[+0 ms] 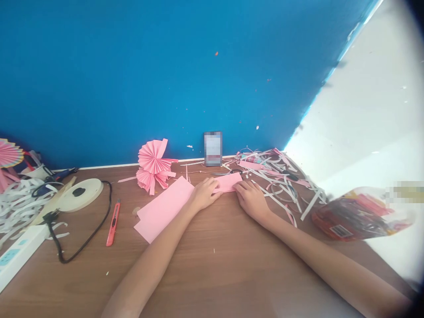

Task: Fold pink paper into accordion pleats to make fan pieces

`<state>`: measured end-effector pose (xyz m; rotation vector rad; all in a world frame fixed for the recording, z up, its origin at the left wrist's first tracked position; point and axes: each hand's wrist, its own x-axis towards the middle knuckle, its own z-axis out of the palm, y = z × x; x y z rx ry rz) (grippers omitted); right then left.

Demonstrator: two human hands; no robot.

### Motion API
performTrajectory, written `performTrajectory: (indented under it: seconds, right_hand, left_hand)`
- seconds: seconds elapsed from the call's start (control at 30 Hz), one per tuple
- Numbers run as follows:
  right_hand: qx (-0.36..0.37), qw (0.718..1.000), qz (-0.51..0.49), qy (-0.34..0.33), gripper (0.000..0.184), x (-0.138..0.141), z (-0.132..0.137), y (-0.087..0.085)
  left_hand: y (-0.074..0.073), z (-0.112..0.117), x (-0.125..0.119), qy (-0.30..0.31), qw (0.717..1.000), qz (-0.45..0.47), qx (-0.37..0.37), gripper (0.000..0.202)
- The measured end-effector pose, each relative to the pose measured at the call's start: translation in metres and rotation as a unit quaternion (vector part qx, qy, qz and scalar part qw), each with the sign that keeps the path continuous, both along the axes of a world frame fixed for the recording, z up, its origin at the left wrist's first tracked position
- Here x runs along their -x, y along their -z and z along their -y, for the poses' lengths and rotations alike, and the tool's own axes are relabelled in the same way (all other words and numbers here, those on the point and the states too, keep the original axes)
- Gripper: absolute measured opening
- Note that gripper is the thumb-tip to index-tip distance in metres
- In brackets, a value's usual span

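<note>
A folded strip of pink paper (pixel 228 182) lies on the wooden table between my two hands. My left hand (pixel 204 194) grips its left end, fingers bent over the paper. At the strip's right end, my right hand (pixel 252 199) pinches the lower corner with its fingers closed. Flat pink paper sheets (pixel 165 210) lie overlapped just left of my left hand, partly under that forearm. Behind them, pink pleated paper fans (pixel 154 157) stand near the wall. Scissors (pixel 236 171) show partly behind the strip.
A red box cutter (pixel 113 223) lies at left, near a round cream disc (pixel 80 194) with a black cable and a white power strip (pixel 20 251). Paper scraps (pixel 281 176) heap at back right beside a plastic bag (pixel 354 216). A phone (pixel 213 149) leans against the blue wall.
</note>
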<state>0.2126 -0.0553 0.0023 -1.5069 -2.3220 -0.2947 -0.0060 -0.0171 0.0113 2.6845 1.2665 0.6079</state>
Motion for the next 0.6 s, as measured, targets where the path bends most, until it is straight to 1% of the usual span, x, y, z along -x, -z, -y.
performTrajectory:
  seconds: [0.13, 0.33, 0.5, 0.6]
  right_hand:
    - [0.002, 1.000, 0.003, 0.002, 0.022, -0.0005, 0.0000, 0.0002]
    - [0.003, 1.000, 0.011, 0.000, 0.025, 0.0000, -0.0002, -0.0007]
    - [0.003, 0.998, 0.035, -0.051, 0.032, 0.0012, -0.0022, -0.0006]
    - [0.012, 0.994, 0.048, -0.099, 0.037, 0.0019, -0.0033, -0.0004]
  left_hand:
    - [-0.0003, -0.0012, 0.0006, 0.013, 1.000, -0.008, -0.011, 0.020]
    - [0.0013, -0.0028, 0.0009, 0.015, 1.000, 0.004, -0.002, 0.021]
    - [-0.0006, -0.0019, 0.0002, 0.015, 1.000, 0.008, 0.010, 0.024]
    - [-0.0022, -0.0011, -0.0007, 0.011, 1.000, 0.008, 0.012, 0.028]
